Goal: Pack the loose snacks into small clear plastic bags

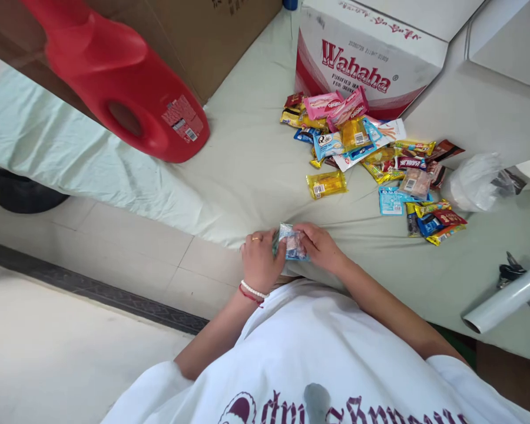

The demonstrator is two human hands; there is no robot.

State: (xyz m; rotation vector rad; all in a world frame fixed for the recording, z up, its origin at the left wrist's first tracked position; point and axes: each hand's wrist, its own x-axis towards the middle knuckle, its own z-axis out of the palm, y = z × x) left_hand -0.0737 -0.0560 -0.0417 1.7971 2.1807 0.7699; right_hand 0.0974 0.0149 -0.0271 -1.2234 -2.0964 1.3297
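Both hands meet at the near edge of the cloth-covered surface, around a small blue-and-clear snack packet [292, 242]. My left hand [261, 259], with a ring and two bracelets at the wrist, grips the packet's left side, thumb on top. My right hand [320, 244] pinches its right side. Pinkish contents show through the clear part. Closest beyond the hands is a yellow snack packet [327, 185], lying by itself. Further back lies a heap of wrapped snacks, among them a pink wafer pack [348, 109] and a light blue packet [391, 201].
Behind the snacks stands a Wahaha carton [366, 65]. A red jug [132, 88] and a brown cardboard box [181, 35] are at the back left. On the right are a clear plastic bag [477, 182] and a pale roll [507, 297]. The tiled floor [159, 247] shows on the left.
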